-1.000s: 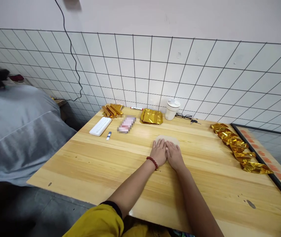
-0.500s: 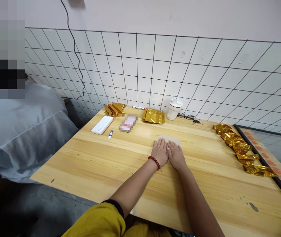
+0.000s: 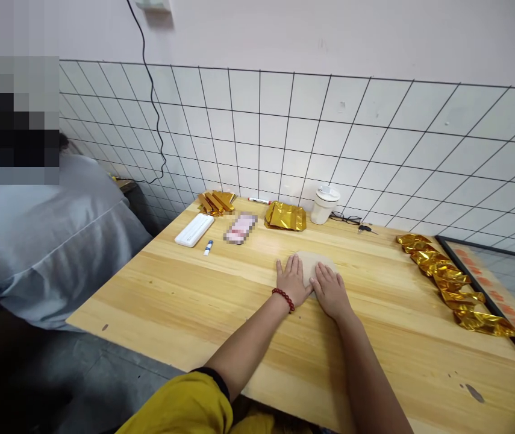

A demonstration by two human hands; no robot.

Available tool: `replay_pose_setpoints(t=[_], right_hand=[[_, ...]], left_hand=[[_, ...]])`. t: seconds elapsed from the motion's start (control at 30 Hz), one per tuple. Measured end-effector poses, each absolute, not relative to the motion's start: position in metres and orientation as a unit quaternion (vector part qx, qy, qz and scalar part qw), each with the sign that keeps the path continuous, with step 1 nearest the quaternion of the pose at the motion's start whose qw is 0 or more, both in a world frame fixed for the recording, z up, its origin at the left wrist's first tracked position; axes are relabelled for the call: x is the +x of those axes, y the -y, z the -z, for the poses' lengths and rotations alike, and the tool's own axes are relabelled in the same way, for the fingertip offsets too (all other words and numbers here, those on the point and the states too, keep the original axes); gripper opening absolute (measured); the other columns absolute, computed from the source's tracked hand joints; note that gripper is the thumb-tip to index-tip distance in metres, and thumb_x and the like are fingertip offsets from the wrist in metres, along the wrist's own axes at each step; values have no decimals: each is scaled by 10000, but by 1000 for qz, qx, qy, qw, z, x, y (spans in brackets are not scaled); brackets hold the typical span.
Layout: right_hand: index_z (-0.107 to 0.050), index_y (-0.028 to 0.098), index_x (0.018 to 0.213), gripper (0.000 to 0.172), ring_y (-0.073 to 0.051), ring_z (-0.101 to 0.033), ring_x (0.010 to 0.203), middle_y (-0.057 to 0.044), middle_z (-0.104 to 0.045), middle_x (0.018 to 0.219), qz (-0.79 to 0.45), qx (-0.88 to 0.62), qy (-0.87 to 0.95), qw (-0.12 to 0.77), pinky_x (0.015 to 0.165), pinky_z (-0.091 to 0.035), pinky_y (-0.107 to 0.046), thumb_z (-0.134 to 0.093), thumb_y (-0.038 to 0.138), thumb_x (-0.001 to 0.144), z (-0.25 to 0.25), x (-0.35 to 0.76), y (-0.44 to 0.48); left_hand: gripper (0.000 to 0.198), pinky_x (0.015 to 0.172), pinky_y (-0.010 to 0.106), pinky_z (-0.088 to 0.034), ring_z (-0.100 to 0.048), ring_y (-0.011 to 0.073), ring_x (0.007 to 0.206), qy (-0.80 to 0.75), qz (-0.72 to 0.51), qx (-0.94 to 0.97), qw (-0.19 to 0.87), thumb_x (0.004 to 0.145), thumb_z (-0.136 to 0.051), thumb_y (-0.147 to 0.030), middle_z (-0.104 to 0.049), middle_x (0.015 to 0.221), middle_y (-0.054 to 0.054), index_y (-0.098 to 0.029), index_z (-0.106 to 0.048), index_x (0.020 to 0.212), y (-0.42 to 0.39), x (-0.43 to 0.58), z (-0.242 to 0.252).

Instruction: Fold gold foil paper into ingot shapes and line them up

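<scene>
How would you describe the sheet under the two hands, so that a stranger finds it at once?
Look at the wooden table by the tiled wall. Near its middle, the left hand and right hand lie flat on a pale beige sheet. It is dull and plain, unlike the shiny gold foil packets behind it and along the right edge.

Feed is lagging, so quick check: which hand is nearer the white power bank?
Left. The left hand lies right of the power bank, closer to the person; the right hand is farther right, beside it.
</scene>
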State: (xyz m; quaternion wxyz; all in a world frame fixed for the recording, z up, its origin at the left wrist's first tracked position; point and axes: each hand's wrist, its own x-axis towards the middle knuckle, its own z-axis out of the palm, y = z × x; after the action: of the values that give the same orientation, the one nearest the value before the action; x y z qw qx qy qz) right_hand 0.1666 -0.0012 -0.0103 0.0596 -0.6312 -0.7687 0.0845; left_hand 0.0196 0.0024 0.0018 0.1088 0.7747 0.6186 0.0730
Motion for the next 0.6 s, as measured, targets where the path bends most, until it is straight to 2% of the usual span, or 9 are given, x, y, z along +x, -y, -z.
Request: replay_pose_setpoints(t=[0.2, 0.47, 0.6], right_hand=[[-303, 166, 1550, 589, -222, -200, 1507, -70, -234, 1632, -87, -650, 754, 19, 1204, -154, -530, -239, 425, 1025, -2, 165, 6], [-265, 211, 1564, 617, -234, -179, 1511, -61, -194, 1641, -87, -678, 730, 15, 1187, -118, -601, -219, 497, 1020, -4, 164, 8], [-247, 190, 1568, 657, -246, -156, 1515, -70, -172, 1647, -90, -693, 715, 14, 1180, -100, -633, -199, 536, 1011, -2, 163, 7]], left_hand=[[813, 1215, 615, -47, -119, 302, 1526, -617, -77, 778, 97, 939, -281, -587, -157, 1641, 136, -49, -267, 1549, -2, 19, -2], [795, 1214, 611, -64, -120, 324, 1523, -618, -72, 778, 89, 946, -280, -590, -175, 1641, 137, -75, -282, 1551, 0, 16, -6], [795, 1211, 618, -73, -121, 323, 1523, -617, -68, 779, 88, 948, -271, -593, -170, 1643, 128, -80, -272, 1554, 0, 15, -5]])
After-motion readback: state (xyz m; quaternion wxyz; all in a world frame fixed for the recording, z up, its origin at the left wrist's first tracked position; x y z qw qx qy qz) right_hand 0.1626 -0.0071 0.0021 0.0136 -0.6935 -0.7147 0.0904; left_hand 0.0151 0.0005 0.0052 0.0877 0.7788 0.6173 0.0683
